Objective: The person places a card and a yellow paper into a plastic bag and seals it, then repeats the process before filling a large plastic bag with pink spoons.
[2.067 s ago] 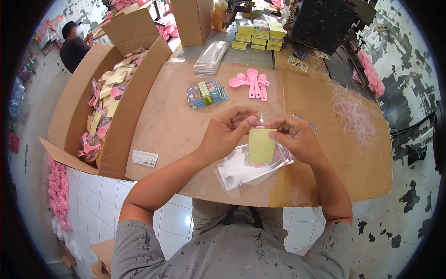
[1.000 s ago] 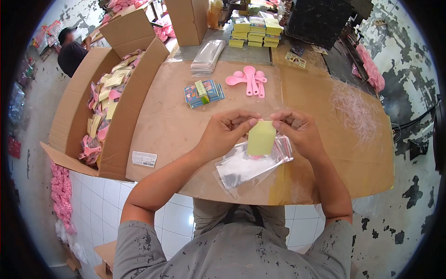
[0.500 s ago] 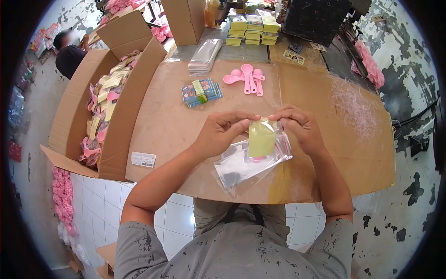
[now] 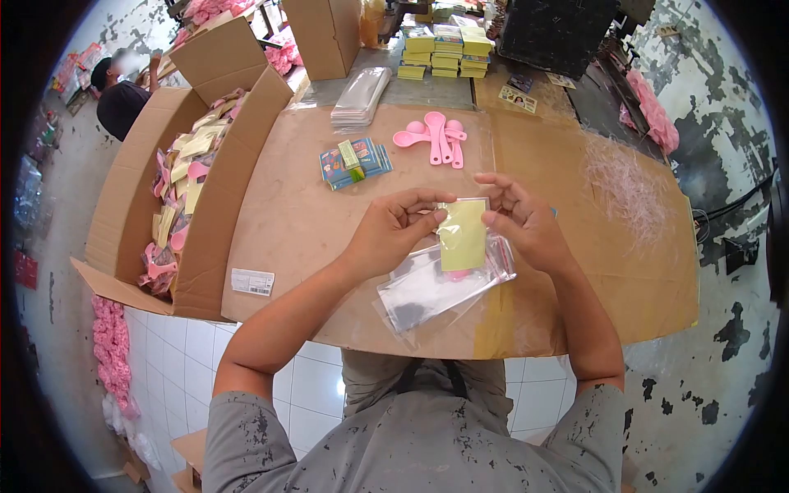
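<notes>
My left hand (image 4: 400, 228) pinches the upper left corner of a clear bag holding a yellow card (image 4: 463, 237). At the card's right edge is my right hand (image 4: 526, 222), its thumb against the edge and its fingers raised and apart. Something pink shows at the card's lower end. Beneath lie clear plastic bags (image 4: 427, 289) on the cardboard-covered table (image 4: 304, 205). Beyond my hands rest pink spoons (image 4: 436, 138) and, to their left, a banded stack of blue cards (image 4: 353, 163).
A large carton (image 4: 222, 181) of packed pink spoons and yellow cards stands at the left. Behind are a stack of clear bags (image 4: 361, 97), stacks of yellow cards (image 4: 445, 51) and a black box (image 4: 546, 41). Pale strands (image 4: 629, 193) lie at the right. A person (image 4: 121, 103) sits at the far left.
The fingers of my right hand have lifted and spread from the bag's top edge. My left hand keeps its pinch. The card has moved slightly upward and clear film now shows around it.
</notes>
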{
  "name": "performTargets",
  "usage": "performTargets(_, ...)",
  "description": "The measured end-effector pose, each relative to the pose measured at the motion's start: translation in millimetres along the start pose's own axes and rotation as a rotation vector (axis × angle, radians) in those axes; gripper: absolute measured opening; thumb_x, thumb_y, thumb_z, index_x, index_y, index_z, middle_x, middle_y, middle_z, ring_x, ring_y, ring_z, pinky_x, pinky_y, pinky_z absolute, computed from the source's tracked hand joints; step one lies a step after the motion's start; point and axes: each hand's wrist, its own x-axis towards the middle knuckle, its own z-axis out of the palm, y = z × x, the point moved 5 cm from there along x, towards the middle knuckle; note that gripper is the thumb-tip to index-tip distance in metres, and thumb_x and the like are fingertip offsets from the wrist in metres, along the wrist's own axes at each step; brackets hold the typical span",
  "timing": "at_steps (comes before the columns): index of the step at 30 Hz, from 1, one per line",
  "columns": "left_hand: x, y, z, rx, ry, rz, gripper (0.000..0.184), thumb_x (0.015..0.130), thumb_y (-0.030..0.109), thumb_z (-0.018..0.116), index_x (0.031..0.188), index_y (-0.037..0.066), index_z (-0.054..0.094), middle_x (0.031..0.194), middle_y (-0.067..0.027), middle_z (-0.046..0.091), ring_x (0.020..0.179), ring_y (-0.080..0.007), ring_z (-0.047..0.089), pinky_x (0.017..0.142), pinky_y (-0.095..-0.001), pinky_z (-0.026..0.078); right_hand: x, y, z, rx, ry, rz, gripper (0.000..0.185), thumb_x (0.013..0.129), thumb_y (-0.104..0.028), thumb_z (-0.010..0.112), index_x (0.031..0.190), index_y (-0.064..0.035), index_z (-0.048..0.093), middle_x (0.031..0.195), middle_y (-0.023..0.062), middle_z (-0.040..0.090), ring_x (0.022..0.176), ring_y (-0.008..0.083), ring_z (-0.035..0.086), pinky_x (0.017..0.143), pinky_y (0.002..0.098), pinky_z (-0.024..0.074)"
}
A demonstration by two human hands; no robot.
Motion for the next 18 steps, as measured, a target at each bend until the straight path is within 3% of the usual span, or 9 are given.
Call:
performTargets(8,0.2,12.4,-5.6,-0.008,0.063,0.062,0.041,0.106,0.008,0.06,0.146,-0.001,0.05,0.12,-0.0107,0.071,0.107,-0.0148,0.07,0.09,-0.0301,0.06,0.9,-1.5,-0.4,-0.103,-0.06,0.039,0.034,0.097,0.002,0.068,0.129,0.0065,0.062,0.106,0.0055,0.07,0.096,0.0109,0.066,0.086,0.0269,0.0532)
performTargets(11,-1.7,17.4,1.8,-0.055,0.041,0.185,0.036,0.106,0.011,0.061,0.139,-0.001,0.055,0.115,-0.0103,0.072,0.103,-0.0145,0.071,0.087,-0.03,0.061,1.2,-9.9,-0.7,-0.117,-0.071,0.025,0.033,0.096,0.002,0.068,0.129,0.0065,0.063,0.108,0.0065,0.071,0.097,0.0117,0.067,0.087,0.0276,0.0534)
performTargets(14,-1.8,7.7,-0.6,0.115,-0.038,0.071,0.029,0.106,0.014,0.063,0.131,0.0,0.06,0.111,-0.0093,0.072,0.1,-0.0128,0.071,0.082,-0.0302,0.061,1.7,-14.0,0.7,-0.075,-0.058,-0.032,0.032,0.098,0.002,0.066,0.129,0.0071,0.063,0.108,0.0067,0.071,0.097,0.012,0.066,0.088,0.0278,0.0532)
performTargets(17,2.9,6.0,-12.1,0.09,-0.044,-0.007,0.024,0.106,0.017,0.064,0.123,0.0,0.063,0.108,-0.0081,0.072,0.096,-0.0117,0.071,0.078,-0.0316,0.062,4.0,-13.9,-3.9,-0.026,-0.007,-0.059,0.033,0.098,-0.002,0.065,0.131,0.003,0.064,0.108,0.0059,0.072,0.098,0.0121,0.066,0.086,0.0282,0.0524)
performTargets(18,3.2,13.3,-21.9,0.102,0.027,0.007,0.024,0.105,0.017,0.064,0.122,0.001,0.064,0.109,-0.0078,0.072,0.097,-0.0117,0.071,0.079,-0.0318,0.062,3.8,-18.9,-8.1,-0.185,0.006,-0.062,0.034,0.098,-0.003,0.065,0.132,0.001,0.064,0.108,0.0056,0.072,0.098,0.0123,0.066,0.085,0.0286,0.0522)
